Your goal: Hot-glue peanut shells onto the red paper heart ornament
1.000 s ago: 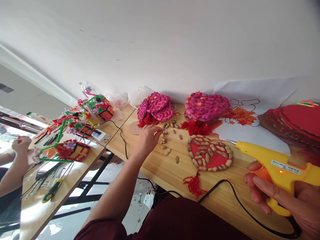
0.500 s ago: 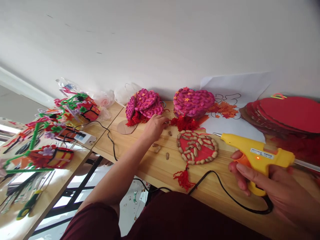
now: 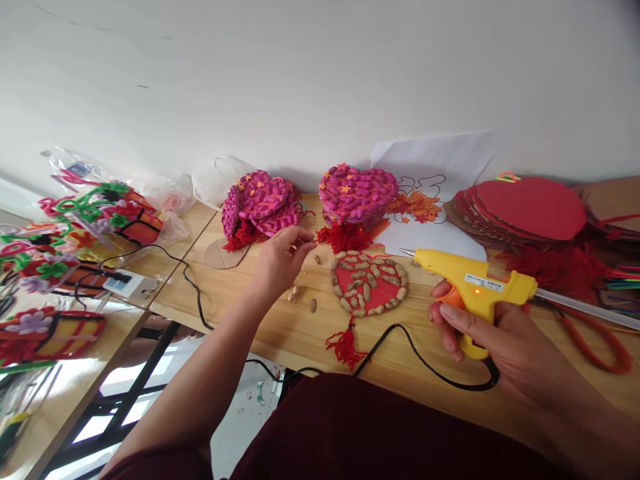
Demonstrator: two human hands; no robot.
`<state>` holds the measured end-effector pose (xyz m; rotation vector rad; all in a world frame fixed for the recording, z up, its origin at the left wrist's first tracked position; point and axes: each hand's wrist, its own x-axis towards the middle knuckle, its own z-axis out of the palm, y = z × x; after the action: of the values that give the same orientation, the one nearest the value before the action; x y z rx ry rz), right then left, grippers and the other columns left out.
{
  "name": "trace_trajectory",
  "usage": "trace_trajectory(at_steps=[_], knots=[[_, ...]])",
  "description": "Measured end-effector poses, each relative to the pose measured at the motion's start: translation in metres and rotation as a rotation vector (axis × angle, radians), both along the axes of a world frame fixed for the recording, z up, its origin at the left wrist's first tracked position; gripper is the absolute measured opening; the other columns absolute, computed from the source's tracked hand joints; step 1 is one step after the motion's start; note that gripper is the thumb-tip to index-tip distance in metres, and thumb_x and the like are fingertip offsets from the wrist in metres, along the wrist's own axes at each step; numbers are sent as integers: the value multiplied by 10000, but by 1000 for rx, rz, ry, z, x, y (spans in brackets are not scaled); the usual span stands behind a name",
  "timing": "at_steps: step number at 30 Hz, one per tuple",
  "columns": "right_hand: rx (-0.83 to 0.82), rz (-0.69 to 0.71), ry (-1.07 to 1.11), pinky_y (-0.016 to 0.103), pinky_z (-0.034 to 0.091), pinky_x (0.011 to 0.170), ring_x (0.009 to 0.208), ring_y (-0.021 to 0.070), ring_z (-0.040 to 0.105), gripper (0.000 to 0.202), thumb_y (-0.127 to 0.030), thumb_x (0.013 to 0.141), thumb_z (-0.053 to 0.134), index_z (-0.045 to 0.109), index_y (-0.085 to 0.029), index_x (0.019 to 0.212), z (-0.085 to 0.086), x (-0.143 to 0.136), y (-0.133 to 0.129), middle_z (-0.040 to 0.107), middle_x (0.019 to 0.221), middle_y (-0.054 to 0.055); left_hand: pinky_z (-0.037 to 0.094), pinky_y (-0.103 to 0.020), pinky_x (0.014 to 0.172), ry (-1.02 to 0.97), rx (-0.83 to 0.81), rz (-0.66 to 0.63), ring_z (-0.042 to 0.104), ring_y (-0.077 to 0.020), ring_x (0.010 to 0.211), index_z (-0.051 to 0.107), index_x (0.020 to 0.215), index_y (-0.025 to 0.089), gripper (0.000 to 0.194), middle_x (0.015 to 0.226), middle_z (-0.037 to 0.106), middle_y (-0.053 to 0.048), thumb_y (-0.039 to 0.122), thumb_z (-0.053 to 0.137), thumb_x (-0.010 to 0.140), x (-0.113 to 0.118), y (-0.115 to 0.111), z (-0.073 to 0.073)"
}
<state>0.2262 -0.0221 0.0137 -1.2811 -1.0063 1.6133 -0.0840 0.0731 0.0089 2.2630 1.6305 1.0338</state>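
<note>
My right hand (image 3: 480, 333) grips a yellow glue gun (image 3: 470, 283), its small light glowing orange and its nozzle pointing left. A clear glue stick (image 3: 590, 307) sticks out of its back. Left of the nozzle lies a red disc edged with peanuts (image 3: 370, 283), more peanuts across its middle and a red tassel (image 3: 346, 347) at its lower edge. My left hand (image 3: 286, 257) is over the table with thumb and forefinger drawn together; what is between them, if anything, I cannot make out. Close to it lie a few loose peanuts (image 3: 313, 305).
Pink decorated pieces (image 3: 357, 193) with red tassels stand along the wall. Orange paper leaves (image 3: 417, 207) rest on white paper. At right are stacked red discs (image 3: 533, 207) and orange-handled pliers (image 3: 595, 340). A black cord (image 3: 400, 327) crosses the front; a power strip (image 3: 130, 283) sits left.
The view has turned right, so more of the table's right side shows. My left hand has drawn back slightly from the red tassels. The glue gun stays in my right hand.
</note>
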Motion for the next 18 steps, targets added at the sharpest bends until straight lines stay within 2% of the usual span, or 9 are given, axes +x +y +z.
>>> trace_trajectory(at_steps=[5, 11, 14, 18], knots=[[14, 8, 8, 261, 421, 439, 501, 130, 511, 308, -442, 758, 753, 606, -231, 927, -3, 2, 1, 602, 691, -9, 520, -260, 663, -288, -174, -20, 655, -146, 729, 702, 978, 173, 185, 844, 718, -37, 276, 699, 824, 13, -25, 0], [9, 1, 6, 248, 425, 449, 509, 122, 510, 294, -434, 782, 733, 619, -231, 961, -3, 1, -1, 584, 663, -15, 554, -234, 637, -773, -548, -190, 676, -129, 695, 707, 949, 163, 236, 773, 716, -19, 210, 787, 732, 41, -51, -2], [8, 0, -1, 245, 427, 453, 516, 119, 506, 299, -441, 772, 742, 635, -227, 953, -2, 1, -2, 578, 668, -14, 572, -233, 686, -878, -635, -212, 688, -121, 716, 709, 934, 163, 238, 810, 727, -25, 200, 808, 721, 52, -60, -2], [10, 22, -1, 254, 428, 455, 500, 124, 515, 296, -445, 780, 735, 618, -235, 953, 1, -1, -3, 583, 654, -22, 581, -230, 695, -961, -667, -241, 687, -117, 707, 712, 892, 156, 238, 785, 724, -23, 194, 836, 693, 61, -66, -1]])
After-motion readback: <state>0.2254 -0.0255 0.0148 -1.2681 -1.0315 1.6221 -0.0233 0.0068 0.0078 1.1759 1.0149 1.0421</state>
